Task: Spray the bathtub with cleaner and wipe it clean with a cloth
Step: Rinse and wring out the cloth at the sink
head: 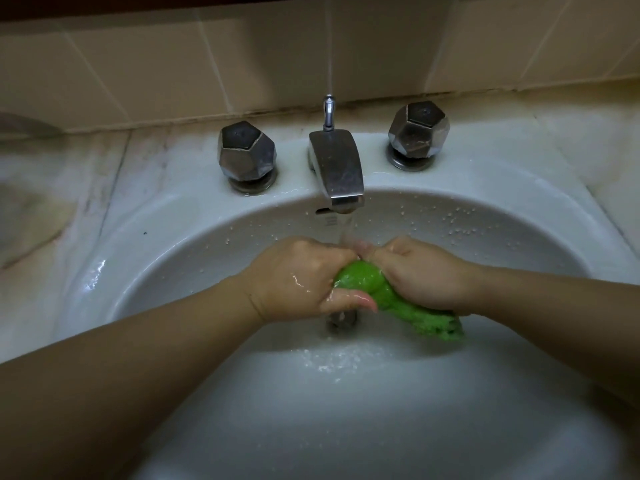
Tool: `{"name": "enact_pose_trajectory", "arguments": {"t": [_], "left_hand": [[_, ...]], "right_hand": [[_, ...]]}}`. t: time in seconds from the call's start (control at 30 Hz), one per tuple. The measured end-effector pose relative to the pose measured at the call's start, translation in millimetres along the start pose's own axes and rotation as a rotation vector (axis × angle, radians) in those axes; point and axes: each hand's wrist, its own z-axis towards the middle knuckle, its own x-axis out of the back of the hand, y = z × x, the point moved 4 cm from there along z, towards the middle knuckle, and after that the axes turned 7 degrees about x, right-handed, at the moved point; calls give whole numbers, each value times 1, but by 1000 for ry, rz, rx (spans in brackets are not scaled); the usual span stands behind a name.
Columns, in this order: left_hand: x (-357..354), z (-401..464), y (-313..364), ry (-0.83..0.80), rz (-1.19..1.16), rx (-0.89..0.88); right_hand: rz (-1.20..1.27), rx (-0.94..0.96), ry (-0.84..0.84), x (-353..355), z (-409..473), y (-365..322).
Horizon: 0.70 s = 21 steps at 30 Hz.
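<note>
I see both hands under spout [337,168], over drain: left hand [299,280], right hand [420,271], fingers curled tight on green cloth [384,299], bunched so running water rinses it.

water runs from the metal spout [337,168] into a white basin [166,244] beaded with droplets. faceted metal knobs flank it, left knob [246,151] and right knob [419,129], beige wall tiles [145,64] behind, marble counter [48,188] around.
</note>
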Motion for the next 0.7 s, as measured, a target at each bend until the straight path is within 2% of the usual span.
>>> {"name": "enact_pose_trajectory", "arguments": {"t": [0.07,0.1,0.23,0.27,0.4,0.53,0.63,0.7], "left_hand": [[2,-1,-10,-113,-77,217],[3,-2,-14,-159,-122,298],[6,-11,-18,-285,-321,430],[7,-13,-19,-317,-391,454],[14,-10,-28,-405,-452,558],[10,-4,-38,-480,-437,682],[13,-6,-32,-430,-415,609],[19,-11,-33,-406,-348,600]], "right_hand": [[-75,76,40,7,-2,-4],[-105,105,7,13,-4,-8],[-256,25,-305,33,-16,-13],[-306,13,-333,33,-15,-12],[-497,162,-146,23,1,-16],[-529,301,-16,9,11,-37],[-535,332,-42,5,20,-37],[-421,275,-93,6,27,-31]]}}
